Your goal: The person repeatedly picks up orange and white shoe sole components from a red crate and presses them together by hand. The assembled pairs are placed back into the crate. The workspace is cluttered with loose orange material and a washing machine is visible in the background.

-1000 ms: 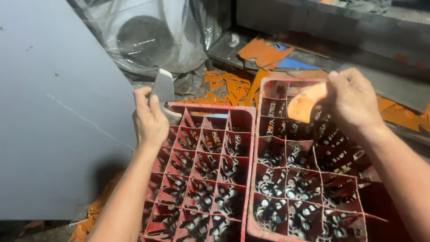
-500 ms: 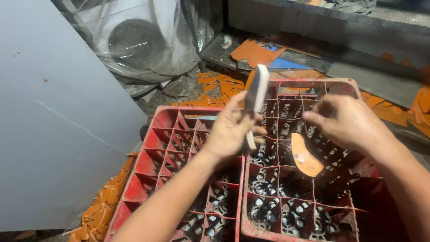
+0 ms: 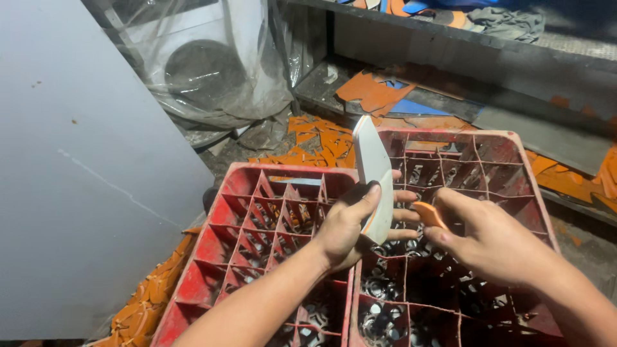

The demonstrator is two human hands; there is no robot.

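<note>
- The left hand (image 3: pixel 350 225) is closed round a pale, flat curved piece (image 3: pixel 374 173), thumb on its near face and fingers behind; the piece stands nearly upright on edge, its top reaching above the hand, with a thin orange line showing along its lower edge.
- The right hand (image 3: pixel 488 238) pinches a small orange shard (image 3: pixel 429 214) between thumb and forefinger; the shard sits just beside the lower end of the pale piece, and whether the two touch cannot be told.
- Both hands hover close together over the seam where two red plastic crates meet; the left crate (image 3: pixel 257 218) lies under the left forearm, its divided cells mostly bare at the far end; the right crate (image 3: pixel 488 160) lies under the right hand, its cells showing dark, shiny round shapes low down, too dim to name.
- Beyond the crates, orange scraps (image 3: pixel 321 138) lie scattered on the floor; a larger orange sheet fragment (image 3: pixel 369 93) rests beside a blue one (image 3: pixel 411 108) further back.
- To the left a large grey panel (image 3: pixel 83 167) leans upright, near the left crate's corner; more orange scraps (image 3: pixel 138 311) lie at its foot.
- Behind it clear plastic sheeting (image 3: pixel 212 71) wraps a pale object with a dark round face.
- A dark ledge (image 3: pixel 488 61) runs across the top, with crumpled cloth (image 3: pixel 508 19) upon it.
</note>
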